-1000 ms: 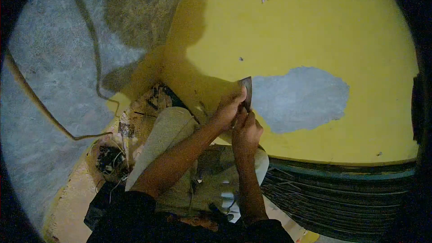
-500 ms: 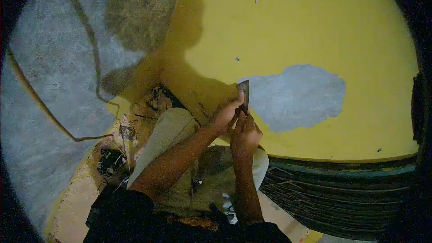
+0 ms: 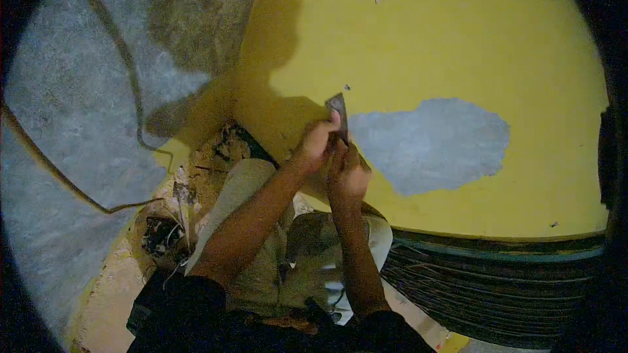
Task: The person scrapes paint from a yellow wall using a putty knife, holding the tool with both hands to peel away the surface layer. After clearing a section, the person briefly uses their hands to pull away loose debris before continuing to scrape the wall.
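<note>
Blade [image 3: 339, 104] partly behind left hand [image 3: 318, 141]

Flat, bright yellow covers the broad surface [image 3: 471, 46] at upper right, broken by a pale blue-grey, faintly cloudy patch [image 3: 432, 147] with a ragged outline. A shadow [image 3: 278, 19] dulls the yellow to olive along its left side. The blade [image 3: 337, 106] near centre is dark grey. Mottled blue-grey marks the floor [image 3: 65, 85] at left — crossed by a brown cord [image 3: 55, 160]. Below, the trousers [image 3: 229, 212] are pale khaki, the sleeves [image 3: 203, 304] black; the stack [image 3: 490, 294] at lower right — blackish, finely striped — has a dull teal upper band [image 3: 484, 248].
</note>
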`<state>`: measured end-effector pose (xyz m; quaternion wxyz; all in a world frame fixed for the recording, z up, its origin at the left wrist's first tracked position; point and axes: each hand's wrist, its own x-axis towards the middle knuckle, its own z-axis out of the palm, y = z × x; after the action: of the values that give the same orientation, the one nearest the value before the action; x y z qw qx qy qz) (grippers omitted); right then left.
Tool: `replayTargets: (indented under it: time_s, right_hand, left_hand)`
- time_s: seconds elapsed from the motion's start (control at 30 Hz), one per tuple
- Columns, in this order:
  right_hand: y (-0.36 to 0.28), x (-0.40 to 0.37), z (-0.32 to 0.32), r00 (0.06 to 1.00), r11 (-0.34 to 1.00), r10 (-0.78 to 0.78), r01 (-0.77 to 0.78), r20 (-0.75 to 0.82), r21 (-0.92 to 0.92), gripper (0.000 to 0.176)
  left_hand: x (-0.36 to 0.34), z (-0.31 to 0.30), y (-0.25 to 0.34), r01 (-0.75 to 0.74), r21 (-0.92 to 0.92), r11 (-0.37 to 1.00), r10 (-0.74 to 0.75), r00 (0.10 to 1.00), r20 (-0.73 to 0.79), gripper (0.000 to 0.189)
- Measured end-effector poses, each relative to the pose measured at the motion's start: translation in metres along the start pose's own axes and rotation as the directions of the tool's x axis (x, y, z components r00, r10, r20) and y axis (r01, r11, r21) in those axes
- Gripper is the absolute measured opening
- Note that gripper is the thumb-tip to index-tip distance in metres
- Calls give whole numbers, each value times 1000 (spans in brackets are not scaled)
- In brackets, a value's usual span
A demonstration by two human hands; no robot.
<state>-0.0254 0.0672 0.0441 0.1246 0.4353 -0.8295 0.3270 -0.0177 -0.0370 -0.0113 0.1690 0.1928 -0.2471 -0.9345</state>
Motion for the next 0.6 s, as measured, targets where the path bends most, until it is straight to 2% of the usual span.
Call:
replayTargets:
  time_s: [0.03, 0.1, 0.13, 0.17, 0.2, 0.3, 0.33, 0.4, 0.43, 0.5, 0.53, 0.6]
  right_hand:
    - [-4, 4, 12, 1000, 1000, -1, 1, -5, 9, 22]
    - [-8, 7, 28, 995, 988, -62, 72, 75, -140, 22]
    - [-10, 4, 29, 995, 988, -65, 75, 80, -137, 22]
    - [-11, -4, 29, 999, 994, -11, 16, 44, -112, 22]
    - [-12, -13, 28, 999, 995, 46, -45, 8, -87, 22]
    - [-16, -15, -14, 993, 976, 115, -111, 13, -186, 21]
    - [-18, -15, -26, 993, 973, 117, -112, 14, -200, 21]
    - [-18, -17, -47, 1000, 990, 10, -10, 2, -140, 20]
    - [-15, -19, -53, 1000, 989, 5, -5, 2, -147, 20]
    - [-12, -20, -59, 988, 975, 104, -78, 117, -209, 19]
    - [-12, -19, -58, 988, 975, 101, -75, 119, -208, 19]
    - [-14, -20, -55, 995, 991, 32, -19, 94, -133, 19]
  left_hand:
    - [12, -10, 8, -3, -105, 994, 5, 1000, 25, 44]
    - [12, -29, 18, 16, -75, 997, -14, 999, 33, 43]
    - [8, -32, 25, 46, -58, 997, -44, 998, 42, 43]
    - [1, -27, 17, -45, -28, 999, 46, 998, 34, 41]
    - [-7, -17, 12, -39, -26, 999, 40, 999, 31, 41]
    - [-16, 8, -11, 138, -36, 990, -138, 990, 15, 36]
    - [-16, 14, -19, 146, -44, 988, -145, 989, 24, 36]
    - [-16, 26, -33, -122, -45, 992, 127, 985, 117, 41]
    - [-16, 26, -35, 87, -175, 981, -54, 981, 185, 39]
    - [-15, 28, -39, 110, -164, 980, -81, 982, 172, 38]
    - [-14, 27, -42, 138, -152, 979, -115, 982, 152, 38]
    - [-11, 21, -41, 112, -127, 985, -89, 980, 176, 38]
